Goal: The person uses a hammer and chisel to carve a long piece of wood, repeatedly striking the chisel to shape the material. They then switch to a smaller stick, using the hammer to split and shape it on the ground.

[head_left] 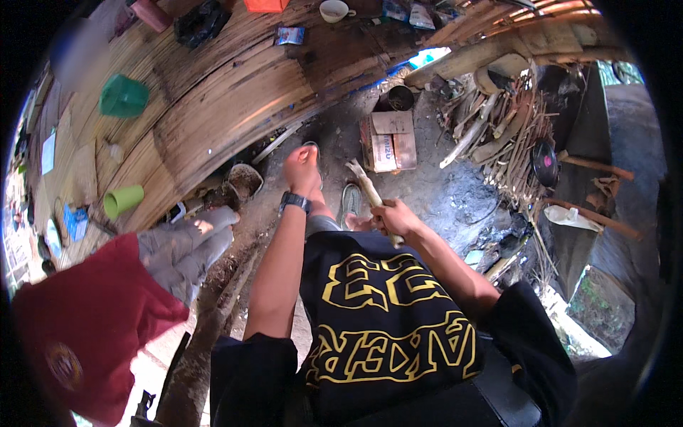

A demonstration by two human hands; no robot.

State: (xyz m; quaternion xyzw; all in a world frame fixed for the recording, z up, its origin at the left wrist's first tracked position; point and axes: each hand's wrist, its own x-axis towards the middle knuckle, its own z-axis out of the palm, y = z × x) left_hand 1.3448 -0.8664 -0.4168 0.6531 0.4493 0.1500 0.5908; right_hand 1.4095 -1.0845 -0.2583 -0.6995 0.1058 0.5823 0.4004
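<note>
My right hand (396,218) is wrapped round a pale, short stick (368,186). The stick slants up and left from my fist, its far end forked or broken, and its lower end pokes out below my fingers. My left hand (302,169), with a dark watch (294,202) on the wrist, is held out ahead of me with the fingers curled in. Whatever it may hold is hidden. Beyond the stick's tip, a cardboard box (393,151) stands on the dirt floor.
A bamboo platform (235,107) carries a green container (124,96), a light green cup (123,201) and a white cup (334,10). Piled firewood (509,132) and a black pan (546,164) lie right. At left sits a person in a red shirt (99,320). A dark pot (400,98) stands behind the box.
</note>
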